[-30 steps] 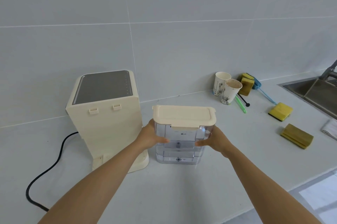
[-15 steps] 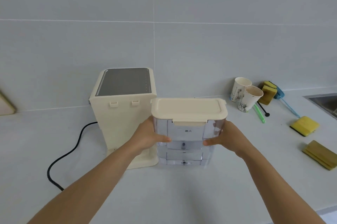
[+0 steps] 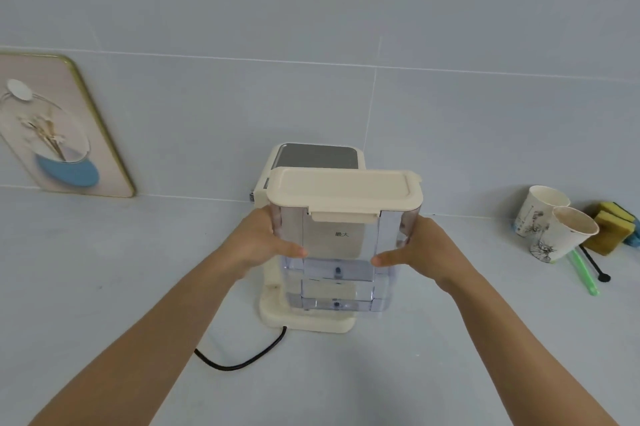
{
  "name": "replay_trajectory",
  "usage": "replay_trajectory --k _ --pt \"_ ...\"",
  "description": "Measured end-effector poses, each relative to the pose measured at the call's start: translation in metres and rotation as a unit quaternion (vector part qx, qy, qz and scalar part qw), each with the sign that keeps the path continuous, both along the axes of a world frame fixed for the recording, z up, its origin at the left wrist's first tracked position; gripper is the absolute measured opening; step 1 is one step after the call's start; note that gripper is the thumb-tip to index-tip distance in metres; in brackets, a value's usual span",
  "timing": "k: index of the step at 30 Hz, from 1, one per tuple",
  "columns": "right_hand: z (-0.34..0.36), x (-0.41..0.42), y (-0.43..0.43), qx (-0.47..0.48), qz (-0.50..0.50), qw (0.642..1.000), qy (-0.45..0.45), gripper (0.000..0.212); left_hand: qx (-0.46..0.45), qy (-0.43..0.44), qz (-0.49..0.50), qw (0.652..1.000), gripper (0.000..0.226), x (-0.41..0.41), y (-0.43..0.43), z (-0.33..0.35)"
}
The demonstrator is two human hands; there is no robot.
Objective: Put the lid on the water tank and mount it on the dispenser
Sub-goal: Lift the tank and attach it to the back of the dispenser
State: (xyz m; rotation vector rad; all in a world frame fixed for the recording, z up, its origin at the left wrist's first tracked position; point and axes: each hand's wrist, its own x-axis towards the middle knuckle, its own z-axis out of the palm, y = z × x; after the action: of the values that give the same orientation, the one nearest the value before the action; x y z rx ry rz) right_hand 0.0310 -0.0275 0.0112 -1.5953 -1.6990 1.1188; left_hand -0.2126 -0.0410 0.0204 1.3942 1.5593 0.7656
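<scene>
Both hands grip the clear water tank (image 3: pixel 337 252) from its sides: the left hand (image 3: pixel 258 243) is pressed to the tank's left wall with the thumb across the front, and the right hand (image 3: pixel 420 250) mirrors it on the right wall. The cream lid (image 3: pixel 344 191) sits flat on top of the tank, its front tab hanging over the rim. The tank stands upright directly in front of the cream dispenser (image 3: pixel 318 157), hiding most of its body; only the dispenser's grey top panel and its base plate show around it. Whether the tank's bottom rests on that base plate or hangs just above it cannot be told. A black cable (image 3: pixel 242 361) runs from the dispenser's base toward 7 o'clock over the pale worktop (image 3: pixel 104 269). At 9 o'clock a framed picture (image 3: pixel 52 131) leans on the tiled wall. At 3 o'clock stand two paper cups (image 3: pixel 554 228), touching, with yellow sponges (image 3: pixel 611 226) just behind them and a green stick (image 3: pixel 585 278) lying beside them.
</scene>
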Motion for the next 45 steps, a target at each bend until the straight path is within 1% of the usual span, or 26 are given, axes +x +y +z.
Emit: replay_trajectory --k 2,4,10,12,14,23,26,31,38,45 --pt "0.000 -0.002 0.000 -0.001 -0.004 1.000 0.002 0.042 -0.001 -0.022 -0.001 1.000 0.064 0.002 0.000 0.000" --pt "-0.002 -0.002 -0.001 -0.002 -0.009 1.000 0.010 0.042 -0.004 -0.049 -0.001 0.999 0.061 0.005 0.001 -0.001" --pt "-0.005 -0.001 -0.001 -0.001 -0.020 1.000 0.025 0.070 -0.012 -0.086 0.017 0.996 0.069 0.011 0.005 -0.004" --pt "-0.008 -0.003 0.000 -0.004 -0.020 1.000 0.024 0.072 -0.018 -0.090 0.026 0.995 0.079 0.010 0.005 -0.006" --pt "-0.011 -0.004 0.000 -0.010 -0.021 0.999 0.024 0.071 -0.020 -0.086 0.026 0.996 0.082 0.009 0.006 -0.007" --pt "-0.027 -0.009 0.005 -0.019 -0.041 0.998 0.048 0.066 -0.029 -0.076 0.023 0.996 0.069 0.005 0.019 -0.020" --pt "-0.034 -0.010 0.004 -0.021 -0.044 0.997 0.053 0.068 -0.033 -0.072 0.022 0.997 0.070 0.004 0.020 -0.029" --pt "-0.049 -0.012 0.002 -0.030 -0.058 0.996 0.065 0.074 -0.044 -0.093 0.030 0.994 0.056 0.007 0.017 -0.042" --pt "-0.058 -0.011 0.002 -0.035 -0.055 0.997 0.046 0.078 -0.050 -0.075 0.036 0.995 0.066 0.006 0.016 -0.052" --pt "-0.058 -0.011 0.001 -0.033 -0.057 0.997 0.040 0.077 -0.037 -0.082 0.023 0.996 0.060 0.005 0.017 -0.052"
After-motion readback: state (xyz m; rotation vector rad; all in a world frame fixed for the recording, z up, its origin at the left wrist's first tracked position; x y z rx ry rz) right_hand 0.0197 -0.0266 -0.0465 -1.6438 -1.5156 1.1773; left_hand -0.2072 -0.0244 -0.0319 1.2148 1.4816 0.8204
